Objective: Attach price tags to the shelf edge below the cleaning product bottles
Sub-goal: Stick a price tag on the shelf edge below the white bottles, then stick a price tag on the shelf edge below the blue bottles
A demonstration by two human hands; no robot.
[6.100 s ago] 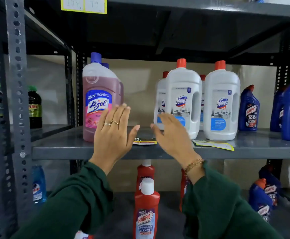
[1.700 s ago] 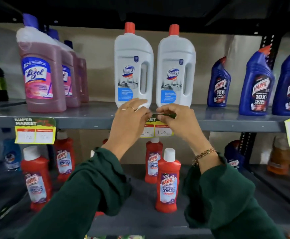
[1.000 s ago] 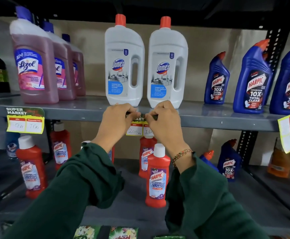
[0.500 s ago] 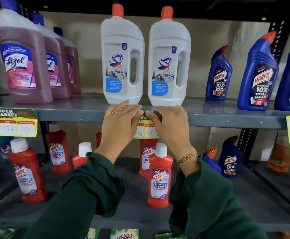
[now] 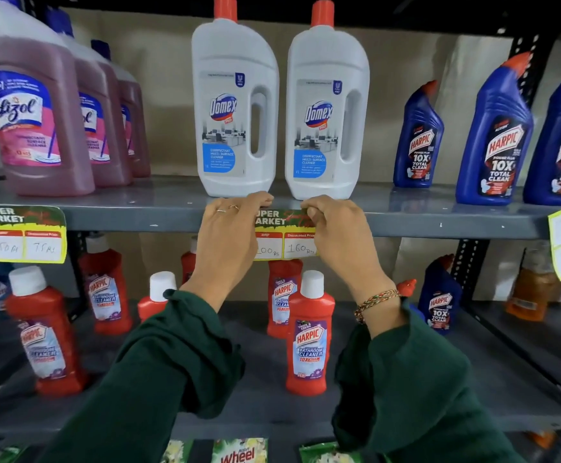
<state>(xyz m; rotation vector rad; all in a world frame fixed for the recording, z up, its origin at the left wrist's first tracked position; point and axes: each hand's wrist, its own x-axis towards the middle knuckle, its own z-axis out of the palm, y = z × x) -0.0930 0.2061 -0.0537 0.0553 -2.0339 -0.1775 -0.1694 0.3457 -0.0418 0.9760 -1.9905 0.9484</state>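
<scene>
Both hands are pressing the middle price tag [image 5: 284, 237] against the shelf edge [image 5: 439, 225]: the left hand [image 5: 227, 235] is lying over its left end with fingers hooked over the lip, the right hand [image 5: 334, 233] curled on its right end. A moment ago the hands were bunched over the tag's top; now they are sitting apart, baring the SUPER MARKET header, so sticking looks nearly finished. The tag is hanging below the 2 Domex bottles [image 5: 235, 105]. Another tag [image 5: 22, 233] is already hanging beneath the Lizol bottles [image 5: 35, 105].
</scene>
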